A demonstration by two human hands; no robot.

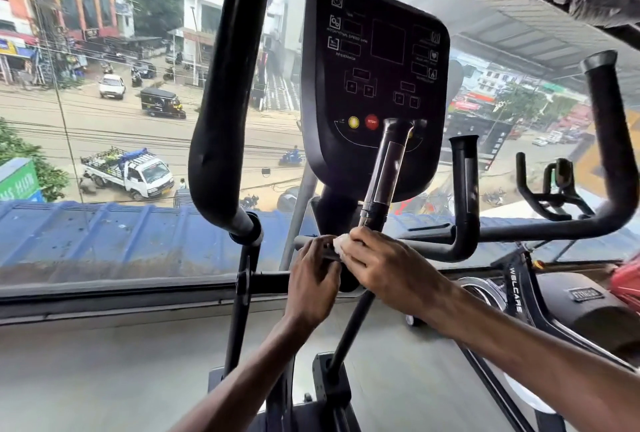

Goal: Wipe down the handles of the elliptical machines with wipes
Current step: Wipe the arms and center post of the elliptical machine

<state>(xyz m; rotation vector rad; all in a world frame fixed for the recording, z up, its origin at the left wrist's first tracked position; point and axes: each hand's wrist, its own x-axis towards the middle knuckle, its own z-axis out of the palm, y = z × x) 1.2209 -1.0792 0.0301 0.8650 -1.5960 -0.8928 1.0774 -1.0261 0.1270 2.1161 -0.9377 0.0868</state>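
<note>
Below the console, both hands meet on the crossbar — left hand curled round it, right hand with fingers pressed together, curled over the wipe at the inner handle's base. The wiping step seems in hand — next, probably sliding the wipe up that handle with firm grip.

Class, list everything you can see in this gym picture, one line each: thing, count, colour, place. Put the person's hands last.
console: one, black, centre, above the hands
stop button: one, red, low on the console
left swing handle: one, black, left of the console
right swing handle: one, black, far right
grip posts: two, black, upright, below the console
crossbar: one, dark grey, horizontal, under the hands
wipe: one, white, on the crossbar between the hands
window: one, dark frame, behind the machine
left hand: one, grips the crossbar
right hand: one, holds the wipe against the crossbar
</note>
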